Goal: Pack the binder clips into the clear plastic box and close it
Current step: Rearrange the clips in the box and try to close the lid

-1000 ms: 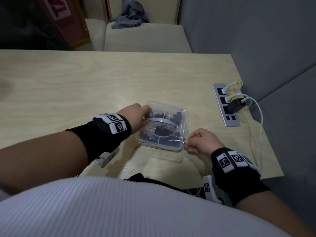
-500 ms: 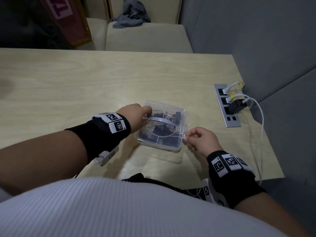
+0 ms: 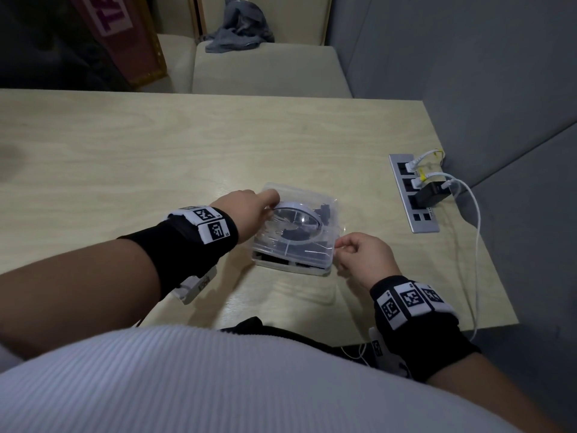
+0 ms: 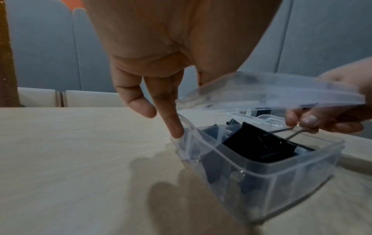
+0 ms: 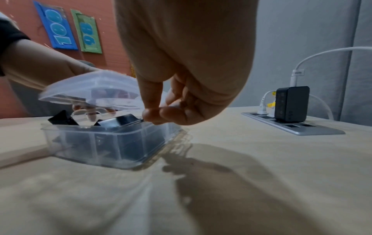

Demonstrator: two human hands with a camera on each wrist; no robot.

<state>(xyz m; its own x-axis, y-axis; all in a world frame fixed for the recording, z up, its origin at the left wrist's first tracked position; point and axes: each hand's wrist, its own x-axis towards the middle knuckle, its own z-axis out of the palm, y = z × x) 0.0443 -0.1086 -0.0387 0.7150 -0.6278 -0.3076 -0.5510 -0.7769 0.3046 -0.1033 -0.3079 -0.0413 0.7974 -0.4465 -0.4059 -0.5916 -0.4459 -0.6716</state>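
A clear plastic box [image 3: 292,265] [image 4: 271,173] [image 5: 104,143] sits on the wooden table [image 3: 156,157], with several black binder clips [image 3: 324,211] inside. Its hinged lid [image 3: 296,218] [image 4: 271,93] [image 5: 90,87] hangs half lowered over it. My left hand [image 3: 249,207] [image 4: 171,124] holds the lid at its left edge, one finger touching the box corner. My right hand [image 3: 338,246] [image 5: 153,115] pinches the wire handle of a binder clip [image 4: 259,143] [image 5: 122,120] that leans in the box's near right corner.
A grey power strip [image 3: 415,201] [image 5: 292,127] with a black charger [image 3: 432,193] [image 5: 290,103] and white cables [image 3: 474,245] lies at the table's right edge. A padded wall stands to the right, and a bench with a grey cloth [image 3: 240,29] beyond the far edge.
The lid has tilted lower over the box. My right hand has crept slightly closer to the box's right edge, still pinching the clip handle. The left hand stays at the lid.
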